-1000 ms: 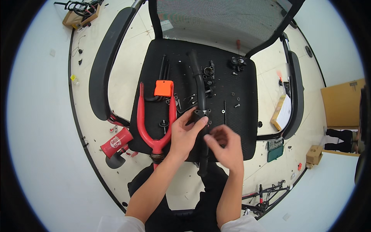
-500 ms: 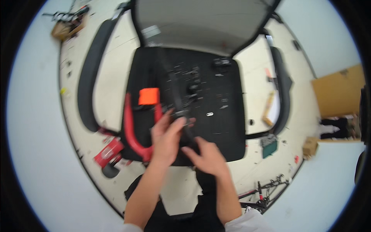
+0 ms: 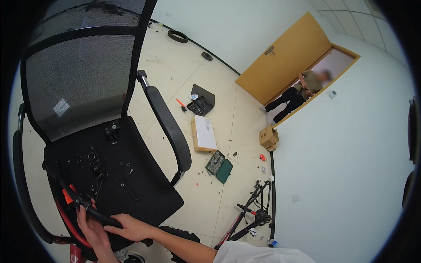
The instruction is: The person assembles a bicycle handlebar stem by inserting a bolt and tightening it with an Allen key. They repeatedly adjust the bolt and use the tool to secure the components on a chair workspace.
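Note:
Both my hands meet at the front edge of a black office chair seat (image 3: 144, 193). My left hand (image 3: 93, 232) grips a black bar-shaped part (image 3: 90, 210) with a clamp at its end. My right hand (image 3: 131, 228) holds the same bar nearer to me. A red curved frame piece (image 3: 66, 221) lies under the bar at the seat's left edge, next to a small orange part (image 3: 67, 196). Loose black screws, bolts and small fittings (image 3: 94, 158) are scattered over the seat.
The chair's mesh back (image 3: 74, 83) and right armrest (image 3: 169, 127) rise ahead. On the floor lie a cardboard box (image 3: 204, 133), a green parts case (image 3: 219, 165), an open tool case (image 3: 201, 105) and a bicycle frame (image 3: 254, 210). A person (image 3: 298, 94) stands in the doorway.
The view has swung up and to the right, from straight down on the seat to across the room. My hands stay on the black bar at the seat's front.

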Available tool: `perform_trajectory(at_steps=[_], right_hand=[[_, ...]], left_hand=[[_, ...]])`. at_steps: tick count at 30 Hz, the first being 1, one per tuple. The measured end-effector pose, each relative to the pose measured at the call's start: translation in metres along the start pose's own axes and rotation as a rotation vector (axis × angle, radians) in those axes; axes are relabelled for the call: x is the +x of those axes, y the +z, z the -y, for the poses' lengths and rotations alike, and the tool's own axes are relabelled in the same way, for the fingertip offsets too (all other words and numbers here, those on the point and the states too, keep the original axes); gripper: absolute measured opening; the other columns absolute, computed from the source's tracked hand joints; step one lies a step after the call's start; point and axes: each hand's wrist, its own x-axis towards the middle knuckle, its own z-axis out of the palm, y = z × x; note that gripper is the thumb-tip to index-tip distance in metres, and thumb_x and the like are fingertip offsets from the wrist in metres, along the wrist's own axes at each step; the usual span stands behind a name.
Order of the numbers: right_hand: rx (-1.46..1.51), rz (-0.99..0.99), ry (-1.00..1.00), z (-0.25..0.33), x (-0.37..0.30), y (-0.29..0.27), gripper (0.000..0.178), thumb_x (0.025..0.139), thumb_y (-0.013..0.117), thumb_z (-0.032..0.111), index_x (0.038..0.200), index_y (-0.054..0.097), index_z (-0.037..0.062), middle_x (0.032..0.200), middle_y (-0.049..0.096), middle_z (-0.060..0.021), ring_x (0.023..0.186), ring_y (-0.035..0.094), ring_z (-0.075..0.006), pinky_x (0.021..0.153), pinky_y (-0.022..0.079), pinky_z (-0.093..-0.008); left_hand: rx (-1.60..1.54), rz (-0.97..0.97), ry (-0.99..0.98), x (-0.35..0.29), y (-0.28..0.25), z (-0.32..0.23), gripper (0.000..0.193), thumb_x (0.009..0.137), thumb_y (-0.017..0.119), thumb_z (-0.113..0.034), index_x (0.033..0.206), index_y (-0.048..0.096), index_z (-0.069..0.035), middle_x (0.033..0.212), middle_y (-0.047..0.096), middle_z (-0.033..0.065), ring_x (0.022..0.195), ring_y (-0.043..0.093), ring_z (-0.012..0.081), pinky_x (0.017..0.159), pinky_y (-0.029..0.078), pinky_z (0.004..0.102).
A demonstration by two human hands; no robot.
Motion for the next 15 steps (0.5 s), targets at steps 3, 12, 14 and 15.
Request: perform_trajectory(at_steps=[3, 12, 14, 15], right_hand=[[0.275, 0.134, 0.317, 0.014, 0.002, -0.001, 0.038, 0.100, 0.058, 0.033, 0.091, 0.056, -0.0036, 0.053, 0.051, -0.0059, 0.040, 0.051, -0.0149, 0.038, 0.040, -0.0295], [0.711, 0.263, 0.469, -0.007, 0.000, 0.005, 0.043, 0.101, 0.054, 0.041, 0.077, 0.047, 0.0066, 0.046, 0.038, 0.0010, 0.031, 0.038, -0.0083, 0.028, 0.031, -0.0247], [0.828, 0.296, 0.476, -0.018, -0.002, 0.006, 0.045, 0.100, 0.055, 0.043, 0.073, 0.045, 0.0074, 0.045, 0.038, 0.0003, 0.030, 0.038, -0.0088, 0.027, 0.031, -0.0246], [0.885, 0.315, 0.481, -0.019, -0.002, 0.007, 0.047, 0.100, 0.055, 0.043, 0.071, 0.045, 0.0078, 0.045, 0.038, -0.0001, 0.030, 0.038, -0.0091, 0.026, 0.031, -0.0246]], left_hand=[[-0.046, -0.004, -0.015, 0.002, -0.005, -0.004, 0.042, 0.099, 0.054, -0.026, 0.131, 0.051, 0.001, 0.125, 0.058, 0.0126, 0.120, 0.055, 0.0216, 0.109, 0.037, 0.0330], [-0.111, -0.054, -0.077, -0.003, 0.013, -0.005, 0.045, 0.099, 0.056, -0.031, 0.131, 0.051, 0.000, 0.122, 0.062, 0.0129, 0.118, 0.056, 0.0189, 0.107, 0.037, 0.0292], [-0.114, -0.042, -0.076, -0.003, 0.012, 0.000, 0.046, 0.099, 0.057, -0.032, 0.131, 0.051, 0.001, 0.122, 0.062, 0.0131, 0.118, 0.055, 0.0188, 0.106, 0.037, 0.0287], [-0.118, -0.039, -0.073, -0.003, 0.012, 0.002, 0.046, 0.099, 0.057, -0.032, 0.131, 0.051, 0.001, 0.122, 0.062, 0.0132, 0.118, 0.055, 0.0188, 0.106, 0.037, 0.0284]])
